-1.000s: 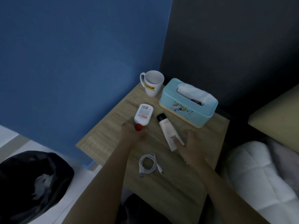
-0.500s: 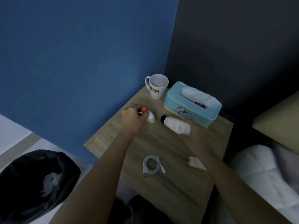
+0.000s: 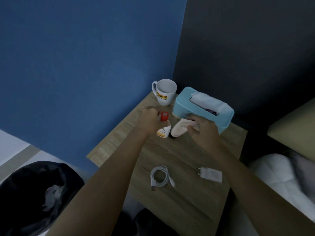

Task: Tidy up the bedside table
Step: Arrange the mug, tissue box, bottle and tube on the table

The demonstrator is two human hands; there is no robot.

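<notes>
On the wooden bedside table [image 3: 187, 201], my left hand [image 3: 150, 121] grips a small white bottle with a red cap [image 3: 164, 126], held upright with the cap on top. My right hand [image 3: 202, 128] grips a white cream tube [image 3: 179, 129], standing on its dark cap right beside the bottle. Both stand in front of a white mug [image 3: 165, 91] and a light blue tissue box [image 3: 202, 108]. A coiled white cable [image 3: 160, 178] and a white charger plug [image 3: 210, 173] lie on the near part of the table.
A blue wall runs along the table's left side and a dark wall behind it. A bin lined with a black bag [image 3: 32, 198] stands on the floor at the lower left. White bedding [image 3: 281, 171] lies to the right.
Both hands picked the lying bottle and tube off the table, turned them upright and moved them back toward the mug and tissue box. The charger plug came into view.
</notes>
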